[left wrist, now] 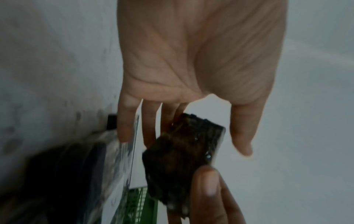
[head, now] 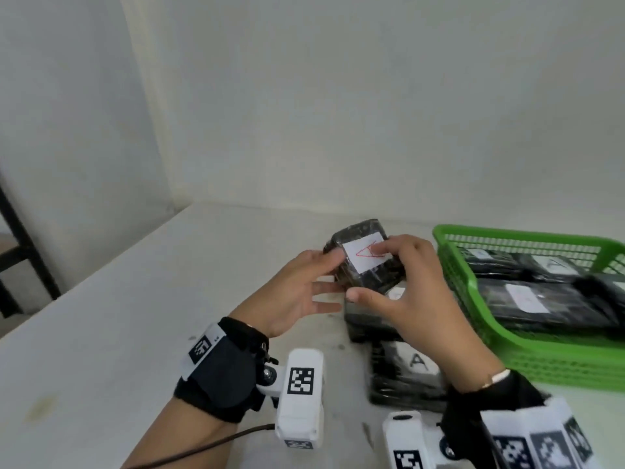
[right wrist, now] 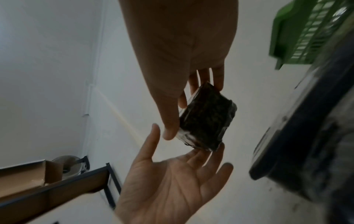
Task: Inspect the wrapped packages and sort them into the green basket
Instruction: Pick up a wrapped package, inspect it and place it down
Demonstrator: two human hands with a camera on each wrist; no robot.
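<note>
At about nine o'clock in the head view a dark metal frame is seen beside the white worktop; in the right wrist view a brown shelf with a dark frame is shown at about eight o'clock, with a round metal pot on it.

The left hand is held at the centre with its fingers straight and spread; its fingertips are laid against the left edge of a small dark package wrapped in clear film, and the thumb lies along the upper left edge. In the left wrist view the package is touched by the fingers of this hand, while the thumb is held apart from it.

The package is held up above the worktop, tilted, with a white label bearing a red drawn mark turned toward the camera. It is pinched by the right hand, thumb at the near lower edge and fingers curled over the label's right side; the same pinch is shown in the right wrist view.

Below the right hand, at about five o'clock, two more dark wrapped packages are seen lying on the worktop: one under the held package, and a nearer one with a white label marked "A".

At three o'clock a green slatted plastic basket stands on the worktop, just beside those packages. Several dark wrapped packages with white labels are lying flat inside it.
</note>
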